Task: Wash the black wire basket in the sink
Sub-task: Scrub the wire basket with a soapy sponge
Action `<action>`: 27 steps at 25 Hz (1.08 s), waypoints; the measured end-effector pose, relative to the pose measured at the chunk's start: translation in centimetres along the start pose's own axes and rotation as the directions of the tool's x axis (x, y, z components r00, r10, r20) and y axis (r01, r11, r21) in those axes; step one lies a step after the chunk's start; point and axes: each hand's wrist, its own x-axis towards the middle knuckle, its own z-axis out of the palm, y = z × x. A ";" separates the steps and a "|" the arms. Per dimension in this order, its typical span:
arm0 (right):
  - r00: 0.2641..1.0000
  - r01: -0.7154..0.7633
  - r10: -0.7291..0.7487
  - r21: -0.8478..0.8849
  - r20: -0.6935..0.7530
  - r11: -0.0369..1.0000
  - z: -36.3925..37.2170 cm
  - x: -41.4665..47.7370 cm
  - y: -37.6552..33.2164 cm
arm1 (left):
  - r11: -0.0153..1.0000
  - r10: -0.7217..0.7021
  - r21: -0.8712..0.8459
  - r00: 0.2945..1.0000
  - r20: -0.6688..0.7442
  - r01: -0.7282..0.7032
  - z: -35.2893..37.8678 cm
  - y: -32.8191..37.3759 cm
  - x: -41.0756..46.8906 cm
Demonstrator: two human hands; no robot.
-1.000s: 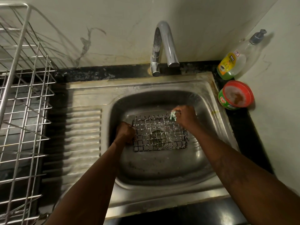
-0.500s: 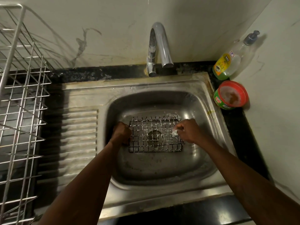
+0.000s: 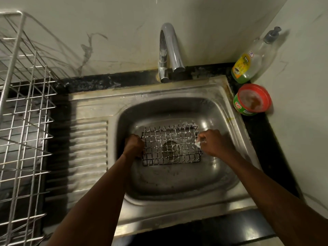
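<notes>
The black wire basket [image 3: 170, 145] lies in the steel sink [image 3: 177, 183], over the drain, with white foam along its wires. My left hand [image 3: 133, 145] is closed on the basket's left edge. At the basket's right edge my right hand [image 3: 213, 142] pinches a small soapy scrub pad [image 3: 197, 143] against the wires. Most of the pad is hidden by my fingers.
The tap [image 3: 169, 52] curves over the sink's back rim; no water is visible. A dish soap bottle [image 3: 252, 57] and a red-rimmed tub of cleaning paste [image 3: 252, 99] stand at the right corner. A metal drying rack [image 3: 23, 112] fills the left, beside the ribbed drainboard [image 3: 88, 151].
My right hand slid the pad from the basket's far right corner down along its right edge. My left hand kept its grip on the left edge.
</notes>
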 end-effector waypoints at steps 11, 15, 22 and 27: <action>0.981 -0.106 0.113 0.055 -0.156 0.993 5.2 -4.3 -4.0 | 0.883 0.217 0.440 0.974 -0.068 -0.166 -0.3 -0.3 -2.2; 0.990 0.014 0.012 0.186 -0.140 0.982 7.2 -3.1 -8.8 | 0.999 0.046 0.027 0.996 -0.074 -0.044 0.0 -0.2 -2.4; 0.944 0.118 0.030 0.421 -0.329 0.900 5.3 -2.4 -10.7 | 0.950 0.251 0.227 0.956 -0.155 -0.213 -2.0 1.2 -4.6; 0.913 0.162 0.042 0.455 -0.407 0.876 3.4 -2.5 -10.8 | 0.922 0.380 0.163 0.902 -0.204 -0.351 -1.8 3.6 -8.3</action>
